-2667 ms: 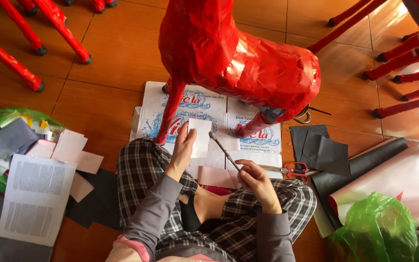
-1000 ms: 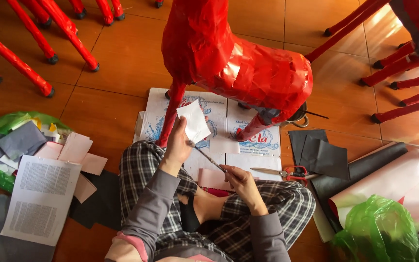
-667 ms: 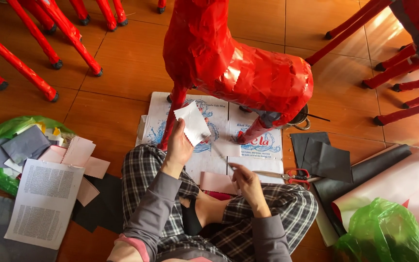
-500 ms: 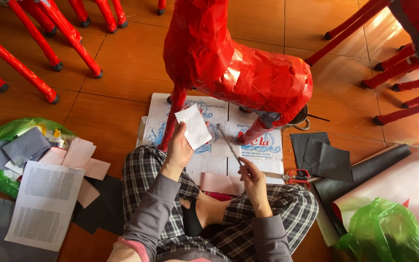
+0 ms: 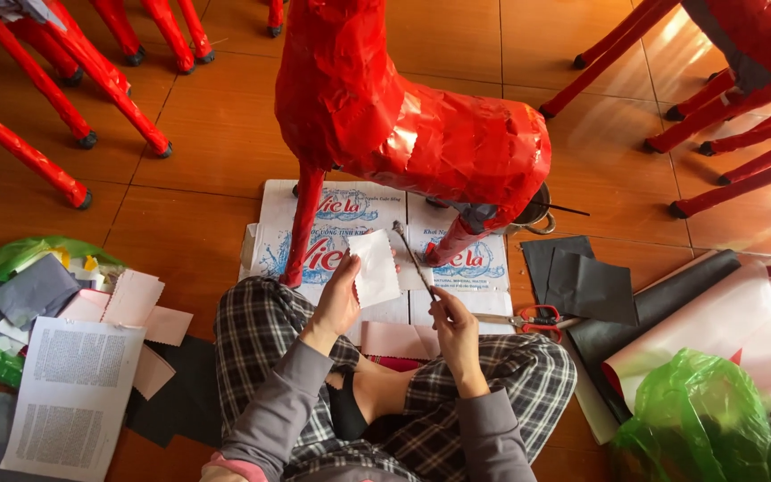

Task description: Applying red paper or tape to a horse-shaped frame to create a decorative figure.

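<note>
Right now the left hand (image 5: 336, 302) pinches a white paper piece (image 5: 375, 268) upright, while the right hand (image 5: 453, 323), fingers clamped, slants a thin brush (image 5: 412, 259) up-left just beside its right edge.

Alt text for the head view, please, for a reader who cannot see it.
Seated cross-legged on a tiled floor, a person holds a small white paper piece in the left hand and a thin brush in the right hand, facing a red paper-covered animal figure standing on flattened cardboard.

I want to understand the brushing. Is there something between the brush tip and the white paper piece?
Nothing visible. The left hand holds the white paper piece up; the brush in the right hand points beside its right edge, only open air between.
</note>
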